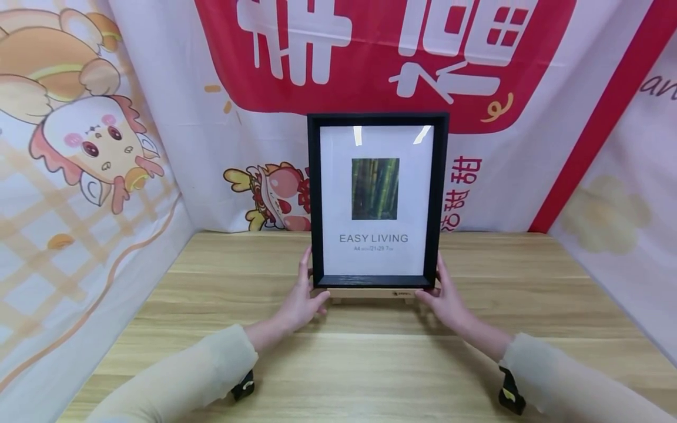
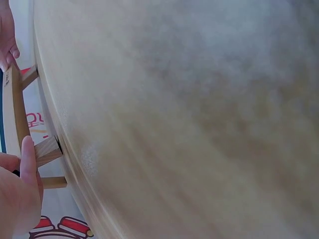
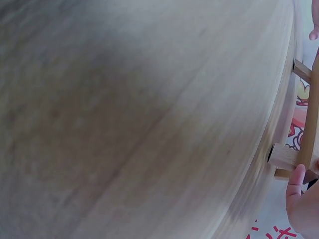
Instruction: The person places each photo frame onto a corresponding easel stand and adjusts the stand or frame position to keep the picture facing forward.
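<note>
A black picture frame (image 1: 375,194) with a bamboo picture and the words "EASY LIVING" stands upright, leaning slightly back, on a light wooden easel (image 1: 365,293). My left hand (image 1: 302,302) grips the easel's lower left end, thumb on the front of the ledge and fingers round the side. At the opposite end, my right hand (image 1: 446,304) holds it the same way, its fingers partly hidden behind the frame. In the left wrist view the easel's short legs (image 2: 49,151) show below the ledge, beside the left thumb. The right wrist view catches the right thumb (image 3: 296,180) against the wood.
The easel stands on a wood-grain table (image 1: 365,364) towards its back edge. A printed cloth (image 1: 254,141) with red and white lettering hangs right behind. More patterned cloth (image 1: 69,247) closes the left side, and pale cloth (image 1: 624,211) the right.
</note>
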Demonstrator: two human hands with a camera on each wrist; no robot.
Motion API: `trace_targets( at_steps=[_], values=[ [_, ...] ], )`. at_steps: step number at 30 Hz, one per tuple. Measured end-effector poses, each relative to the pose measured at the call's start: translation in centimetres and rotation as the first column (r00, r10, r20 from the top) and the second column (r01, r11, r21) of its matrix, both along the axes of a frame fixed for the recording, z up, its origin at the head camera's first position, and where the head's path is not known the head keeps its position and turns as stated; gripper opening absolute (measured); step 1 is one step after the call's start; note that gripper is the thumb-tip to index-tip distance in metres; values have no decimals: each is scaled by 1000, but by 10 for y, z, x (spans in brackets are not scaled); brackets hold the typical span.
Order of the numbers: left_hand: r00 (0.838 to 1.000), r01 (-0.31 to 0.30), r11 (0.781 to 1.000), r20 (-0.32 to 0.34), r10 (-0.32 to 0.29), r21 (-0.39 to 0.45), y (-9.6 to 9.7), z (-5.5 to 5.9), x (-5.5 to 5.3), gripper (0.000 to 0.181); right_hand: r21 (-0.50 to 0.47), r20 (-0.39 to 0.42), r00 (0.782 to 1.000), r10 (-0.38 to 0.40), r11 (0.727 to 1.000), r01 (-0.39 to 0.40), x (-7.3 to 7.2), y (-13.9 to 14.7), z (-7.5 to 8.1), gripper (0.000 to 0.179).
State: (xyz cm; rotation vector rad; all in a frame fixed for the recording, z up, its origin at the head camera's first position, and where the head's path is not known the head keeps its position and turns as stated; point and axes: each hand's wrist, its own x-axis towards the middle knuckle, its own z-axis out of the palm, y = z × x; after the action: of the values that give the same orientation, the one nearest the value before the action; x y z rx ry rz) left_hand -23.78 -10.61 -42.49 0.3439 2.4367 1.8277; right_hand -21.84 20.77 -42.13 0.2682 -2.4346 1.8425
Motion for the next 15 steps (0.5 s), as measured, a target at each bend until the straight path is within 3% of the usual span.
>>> trace_targets(
  at_steps=[15],
  values=[
    [1000, -3, 1000, -5, 3, -2, 0, -1, -1, 115, -6, -5, 1000, 0, 1000, -1, 1, -1, -1, 107]
  ],
)
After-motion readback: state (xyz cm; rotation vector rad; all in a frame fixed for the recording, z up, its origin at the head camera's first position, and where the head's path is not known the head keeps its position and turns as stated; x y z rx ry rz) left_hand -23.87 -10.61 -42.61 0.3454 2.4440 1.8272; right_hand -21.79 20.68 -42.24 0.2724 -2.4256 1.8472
